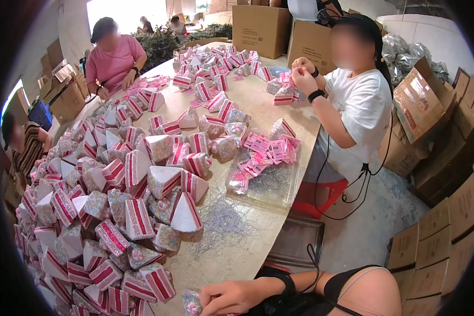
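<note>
Cake-slice ornament [191, 302], pastel-speckled on its visible side, is over the near end of the surface [295, 113]; can't tell if lifted or resting. R hand [225, 298] has fingers curled, grasping the ornament by its R side. L hand's out of view, so can't tell its state. Dark band [287, 284] on R wrist.

Big heap of similar slices [137, 168], white, pink & speckled, covers the surface's L side & runs to its far end. Thin threads [224, 221] lie tangled between heap & R edge. Just beyond, along R edge, clear tray [260, 199] holds pink cards [283, 151] & more threads.

Co-worker in white top [358, 105] sits at R edge, both hands raised close together, slices nearby. 2nd co-worker, pink top [113, 60], is at far L edge, hands near more cards; 3rd, striped top [32, 150], at L edge. Cartons [432, 231] stacked off R edge, silver bags [411, 52] farther back.
</note>
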A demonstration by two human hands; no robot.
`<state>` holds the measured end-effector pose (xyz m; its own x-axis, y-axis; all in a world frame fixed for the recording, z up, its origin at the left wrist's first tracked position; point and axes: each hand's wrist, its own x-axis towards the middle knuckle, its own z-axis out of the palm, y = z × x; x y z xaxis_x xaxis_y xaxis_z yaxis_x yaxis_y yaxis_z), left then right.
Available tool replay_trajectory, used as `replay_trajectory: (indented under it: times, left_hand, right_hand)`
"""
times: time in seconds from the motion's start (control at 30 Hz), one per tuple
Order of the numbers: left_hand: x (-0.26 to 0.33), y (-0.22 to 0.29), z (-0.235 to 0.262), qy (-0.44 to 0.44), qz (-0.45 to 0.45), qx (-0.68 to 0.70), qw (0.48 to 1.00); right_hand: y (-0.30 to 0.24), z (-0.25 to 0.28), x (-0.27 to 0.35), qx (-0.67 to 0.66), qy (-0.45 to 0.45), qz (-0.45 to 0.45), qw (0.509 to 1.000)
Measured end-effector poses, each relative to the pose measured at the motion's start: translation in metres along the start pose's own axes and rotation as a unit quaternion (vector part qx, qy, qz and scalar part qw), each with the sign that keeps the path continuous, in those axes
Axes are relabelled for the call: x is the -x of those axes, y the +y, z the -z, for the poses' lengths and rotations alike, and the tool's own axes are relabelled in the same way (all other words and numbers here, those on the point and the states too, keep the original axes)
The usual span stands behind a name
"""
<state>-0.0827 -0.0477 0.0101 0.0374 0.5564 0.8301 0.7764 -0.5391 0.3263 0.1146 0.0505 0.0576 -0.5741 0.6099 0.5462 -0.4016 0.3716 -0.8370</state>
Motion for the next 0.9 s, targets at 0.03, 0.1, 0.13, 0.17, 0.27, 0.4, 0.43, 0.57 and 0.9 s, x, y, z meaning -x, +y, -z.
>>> replay_trajectory:
  times: [0.03,0.1,0.13,0.17,0.27,0.4,0.43,0.57,0.9]
  left_hand:
    - [0.000,-0.001,-0.001,0.001,-0.007,-0.004,1.000]
    - [-0.002,0.000,0.002,-0.011,-0.025,0.003,1.000]
    - [-0.003,0.000,0.003,-0.017,-0.034,0.005,0.999]
    - [-0.002,0.000,0.003,-0.009,-0.034,0.010,0.999]
    - [0.000,0.001,-0.001,0.009,-0.032,0.025,0.999]
    - [-0.002,0.003,0.001,-0.008,-0.033,0.012,0.999]
    - [-0.002,0.003,0.002,-0.013,-0.033,0.009,0.999]
    - [-0.004,0.005,0.004,-0.032,-0.036,0.005,0.999]
    - [-0.012,0.012,0.005,-0.061,-0.035,-0.030,0.997]
  right_hand:
    - [-0.001,0.001,0.001,-0.021,-0.003,-0.011,1.000]
    - [-0.001,0.002,0.002,-0.063,-0.011,-0.032,0.997]
    - [-0.001,0.002,0.002,-0.069,-0.013,-0.038,0.997]
    - [-0.001,0.002,0.002,-0.075,-0.016,-0.044,0.996]
    - [-0.003,0.003,0.000,-0.036,-0.023,-0.039,0.998]
    - [0.002,0.002,0.001,0.016,-0.038,-0.028,0.999]
    - [0.002,0.002,0.002,0.020,-0.046,-0.046,0.998]
    - [0.004,0.000,0.003,0.046,-0.039,-0.030,0.998]
    - [0.004,0.001,0.003,0.056,-0.082,-0.031,0.995]
